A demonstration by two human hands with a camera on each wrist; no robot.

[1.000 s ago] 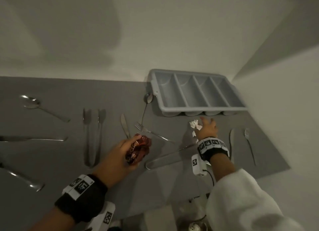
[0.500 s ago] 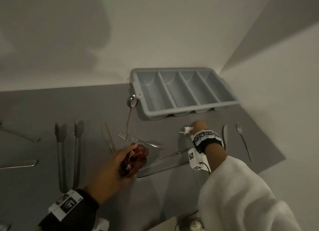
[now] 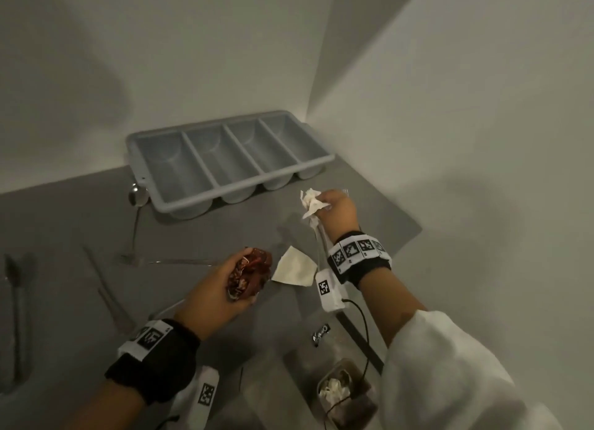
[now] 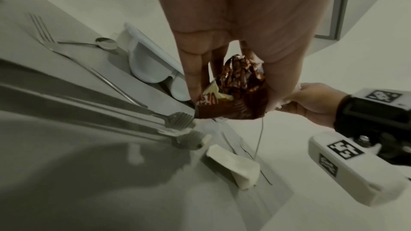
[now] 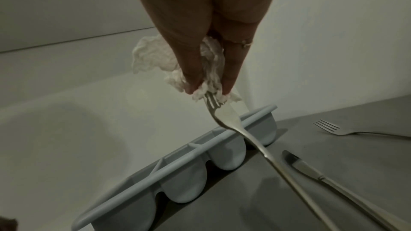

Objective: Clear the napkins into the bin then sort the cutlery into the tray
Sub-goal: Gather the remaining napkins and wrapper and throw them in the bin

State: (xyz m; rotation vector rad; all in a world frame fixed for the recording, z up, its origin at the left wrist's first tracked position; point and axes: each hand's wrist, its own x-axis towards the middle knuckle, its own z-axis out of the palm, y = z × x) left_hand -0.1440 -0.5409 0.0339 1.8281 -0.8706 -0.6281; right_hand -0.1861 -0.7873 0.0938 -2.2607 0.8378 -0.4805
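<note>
My right hand [image 3: 324,201] pinches a crumpled white napkin [image 3: 309,202] above the table, just in front of the grey four-slot cutlery tray [image 3: 244,187]. A fork [image 5: 224,120] hangs from that napkin [image 5: 209,69] by its tines, handle slanting down to the table. My left hand [image 3: 238,278] grips a crumpled brown wrapper [image 3: 250,275], seen close in the left wrist view [image 4: 240,90]. A folded white napkin [image 3: 294,269] lies on the table between my hands. The bin [image 3: 353,362] stands below the table edge with white paper in it.
Near the tray's left end lie a spoon [image 3: 136,195] and a fork [image 3: 160,262]. Tongs [image 4: 173,120] lie by my left hand. A knife [image 5: 311,171] and another fork [image 5: 329,127] lie right of the tray. Walls close the back and right.
My right hand has picked the crumpled napkin up off the table, and a fork has come up with it. My left hand still holds the wrapper. The folded napkin has come into sight.
</note>
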